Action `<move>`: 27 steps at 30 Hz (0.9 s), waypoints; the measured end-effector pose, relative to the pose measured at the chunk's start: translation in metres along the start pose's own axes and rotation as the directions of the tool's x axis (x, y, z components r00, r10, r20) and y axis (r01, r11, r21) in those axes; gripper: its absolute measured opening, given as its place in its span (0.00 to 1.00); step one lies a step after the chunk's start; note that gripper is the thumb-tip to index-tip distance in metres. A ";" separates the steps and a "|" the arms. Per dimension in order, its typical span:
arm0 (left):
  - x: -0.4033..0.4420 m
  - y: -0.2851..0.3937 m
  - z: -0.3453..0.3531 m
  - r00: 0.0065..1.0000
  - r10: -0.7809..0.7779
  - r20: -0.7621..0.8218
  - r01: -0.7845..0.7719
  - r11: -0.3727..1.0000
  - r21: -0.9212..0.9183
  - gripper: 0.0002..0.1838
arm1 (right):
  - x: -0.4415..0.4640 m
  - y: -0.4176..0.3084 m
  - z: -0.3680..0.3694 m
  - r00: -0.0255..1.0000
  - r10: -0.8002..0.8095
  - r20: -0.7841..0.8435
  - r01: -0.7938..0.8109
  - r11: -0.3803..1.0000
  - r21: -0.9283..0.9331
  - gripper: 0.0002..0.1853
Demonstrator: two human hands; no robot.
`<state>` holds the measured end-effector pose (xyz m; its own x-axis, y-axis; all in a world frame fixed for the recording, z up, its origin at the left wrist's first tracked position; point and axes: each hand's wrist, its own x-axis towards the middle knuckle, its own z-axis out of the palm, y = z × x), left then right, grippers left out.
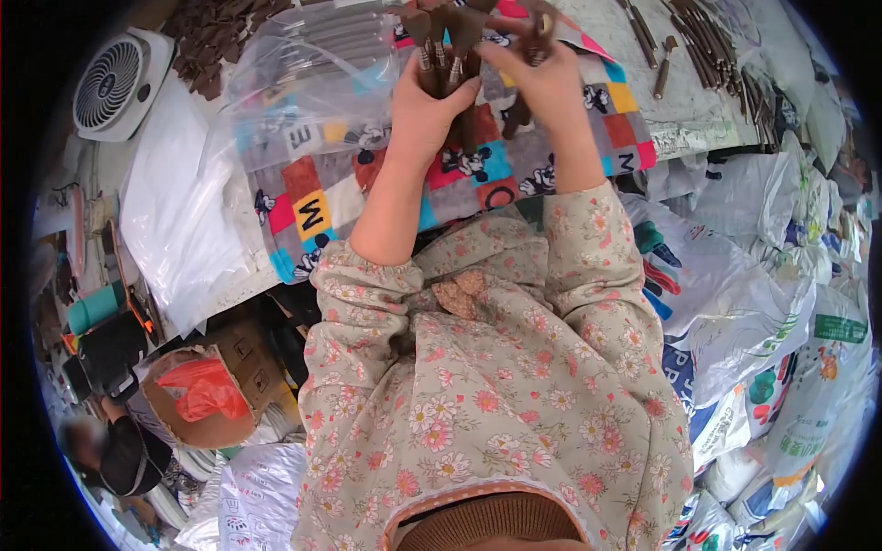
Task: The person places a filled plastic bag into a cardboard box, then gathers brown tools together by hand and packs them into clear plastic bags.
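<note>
My left hand [425,112] is closed around a bunch of brown brushes [443,55], with their wide brown heads up and silver bands showing just above my fingers. Their dark handles hang down below my grip. Beside it, my right hand [548,81] is closed on another dark brown brush [540,44], tilted, with part of it hidden by my fingers. Both hands are above a colourful checked cloth [354,197] printed with cartoon mice and letters. A clear plastic bag [303,64] lies on the cloth's left part, with rows of slim things blurred inside.
Loose brown-handled brushes [706,50] lie on the table at the right. A heap of brown pieces [207,41] and a white fan [119,84] are at the back left. White plastic sheeting [179,202] drapes the table's left edge. Below stands a cardboard box [241,363]; stuffed bags [735,275] crowd the right.
</note>
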<state>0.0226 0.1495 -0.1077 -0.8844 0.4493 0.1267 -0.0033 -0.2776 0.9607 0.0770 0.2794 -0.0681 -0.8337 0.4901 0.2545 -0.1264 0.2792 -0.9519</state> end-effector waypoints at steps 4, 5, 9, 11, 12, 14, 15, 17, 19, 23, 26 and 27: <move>-0.003 0.015 0.000 0.989 -0.105 0.108 0.114 0.990 -0.082 0.18 | 0.003 0.003 0.011 0.992 0.050 0.114 -0.062 0.993 0.105 0.18; -0.005 0.018 0.000 0.982 -0.137 0.133 0.151 0.983 -0.104 0.18 | 0.005 0.004 0.010 0.986 0.064 0.152 -0.076 0.994 0.079 0.18; -0.001 0.005 -0.002 0.991 -0.105 0.083 0.107 0.994 -0.018 0.18 | 0.003 0.002 0.006 0.996 0.082 0.028 -0.082 0.997 -0.003 0.14; 0.001 0.001 -0.003 0.993 -0.023 0.115 0.028 0.999 -0.037 0.14 | 0.000 0.013 0.000 0.995 0.078 -0.057 -0.064 0.973 0.221 0.12; 0.000 0.002 -0.002 0.993 -0.024 0.112 0.028 0.999 -0.036 0.14 | -0.001 0.012 -0.001 0.985 0.095 -0.142 -0.024 0.900 0.434 0.10; -0.003 0.004 0.001 0.994 -0.070 0.080 0.069 0.997 0.026 0.19 | -0.004 0.008 -0.004 0.992 0.082 -0.096 -0.027 0.879 0.477 0.07; -0.003 0.002 0.001 0.994 -0.072 0.085 0.070 0.997 0.027 0.19 | -0.007 0.001 -0.001 0.998 0.024 -0.061 0.005 0.895 0.446 0.07; -0.001 -0.002 0.000 0.989 -0.070 0.130 0.067 0.997 0.028 0.20 | -0.012 -0.012 0.007 0.998 -0.032 -0.046 0.047 0.917 0.397 0.09; -0.002 -0.001 0.002 0.988 -0.044 0.147 0.032 0.996 0.082 0.21 | -0.011 -0.010 0.010 0.999 -0.008 -0.044 0.022 0.950 0.311 0.10; -0.005 0.006 0.004 0.983 0.014 0.182 -0.031 0.995 0.094 0.22 | -0.002 -0.002 0.018 0.999 -0.035 -0.042 0.044 0.971 0.234 0.21; -0.005 0.000 0.002 0.985 -0.058 0.164 0.062 0.998 -0.023 0.18 | -0.004 0.002 0.014 0.997 -0.063 -0.053 0.073 0.978 0.196 0.20; -0.003 0.000 0.001 0.985 -0.056 0.163 0.060 0.998 -0.022 0.18 | -0.005 0.002 0.011 0.998 -0.041 -0.053 0.050 0.985 0.165 0.19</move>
<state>0.0254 0.1486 -0.1076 -0.7948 0.5965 0.1114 -0.0668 -0.2685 0.9610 0.0750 0.2684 -0.0729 -0.7983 0.5210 0.3023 -0.2544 0.1633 -0.9532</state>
